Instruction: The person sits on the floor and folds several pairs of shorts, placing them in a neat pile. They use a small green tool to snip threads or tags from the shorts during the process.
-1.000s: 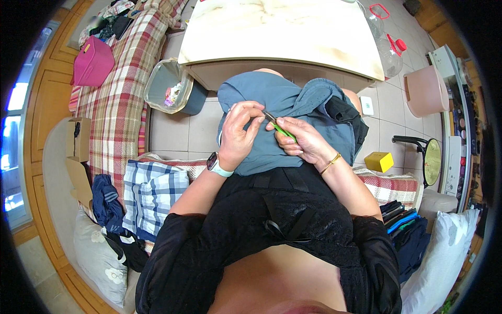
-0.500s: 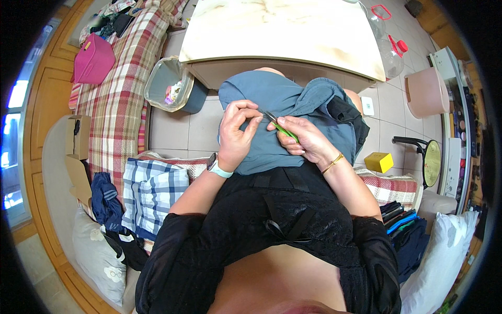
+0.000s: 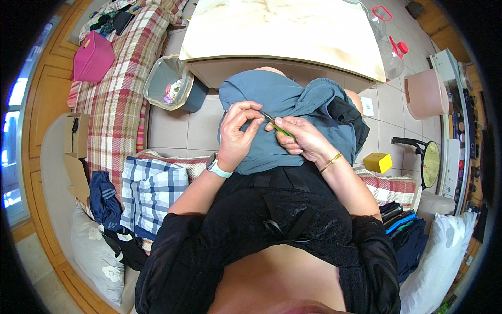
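Across my lap lies a blue-grey garment (image 3: 266, 144), its edge gathered on the right with a black part showing. Over it, my right hand (image 3: 300, 137) grips green-handled thread snips (image 3: 278, 129), whose dark metal blades point up and left. The blade tips reach the fingertips of my left hand (image 3: 240, 128). Thumb and forefinger of that hand are pinched close together; anything between them is too small to make out. Both hands are held just above the cloth, around its middle.
A marble-patterned table (image 3: 282, 31) stands ahead. Left of it is a lined waste bin (image 3: 167, 83). Folded checked cloth (image 3: 154, 188) rests beside me on the left, stacked dark clothes (image 3: 410, 246) on the right. A yellow box (image 3: 377, 163) and a pink bin (image 3: 426, 94) stand farther right.
The snips' blades, spread apart earlier, now look closed together. My right hand has shifted very slightly left; my left hand stays almost in place.
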`<control>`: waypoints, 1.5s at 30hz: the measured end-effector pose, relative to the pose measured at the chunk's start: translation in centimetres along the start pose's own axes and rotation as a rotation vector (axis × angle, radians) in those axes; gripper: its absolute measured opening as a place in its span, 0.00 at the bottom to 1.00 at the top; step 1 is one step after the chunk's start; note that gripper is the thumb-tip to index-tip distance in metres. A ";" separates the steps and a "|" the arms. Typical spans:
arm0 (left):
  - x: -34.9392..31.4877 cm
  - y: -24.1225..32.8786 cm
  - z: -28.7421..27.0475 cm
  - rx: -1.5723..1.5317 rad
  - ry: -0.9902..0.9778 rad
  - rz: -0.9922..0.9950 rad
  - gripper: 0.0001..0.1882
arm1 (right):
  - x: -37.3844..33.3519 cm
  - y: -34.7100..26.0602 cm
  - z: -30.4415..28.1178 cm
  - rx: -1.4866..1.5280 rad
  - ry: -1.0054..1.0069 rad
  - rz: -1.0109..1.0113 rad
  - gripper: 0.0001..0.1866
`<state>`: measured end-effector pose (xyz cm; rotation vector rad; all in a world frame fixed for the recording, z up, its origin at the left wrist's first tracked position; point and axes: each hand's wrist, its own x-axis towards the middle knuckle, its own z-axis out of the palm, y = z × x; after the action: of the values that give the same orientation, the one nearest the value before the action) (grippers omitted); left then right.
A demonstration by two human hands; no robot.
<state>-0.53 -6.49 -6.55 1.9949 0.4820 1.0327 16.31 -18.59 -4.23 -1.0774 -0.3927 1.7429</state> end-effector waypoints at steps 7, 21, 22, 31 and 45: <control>0.0 0.0 -0.1 -0.002 -0.023 -0.003 0.04 | 0.2 0.1 -0.1 -0.010 -0.005 0.003 0.18; 0.4 0.3 -1.4 -0.004 0.002 -0.004 0.04 | 0.1 0.0 0.1 -0.025 -0.012 0.011 0.17; 1.0 -0.5 -2.4 0.011 0.047 -0.016 0.03 | -0.2 -0.2 0.1 -0.031 -0.020 0.006 0.17; 4.1 -26.2 -20.2 0.800 0.257 -0.481 0.15 | -4.9 -2.9 -2.1 0.055 -0.003 -0.231 0.20; 5.6 -34.7 -23.0 1.524 -0.129 -0.691 0.22 | -8.4 -6.1 -7.7 -0.366 0.828 -0.711 0.10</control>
<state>-14.59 28.89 -24.20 2.6351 2.1340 -0.0889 26.94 -24.89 -0.23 -1.5651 -0.4862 0.5304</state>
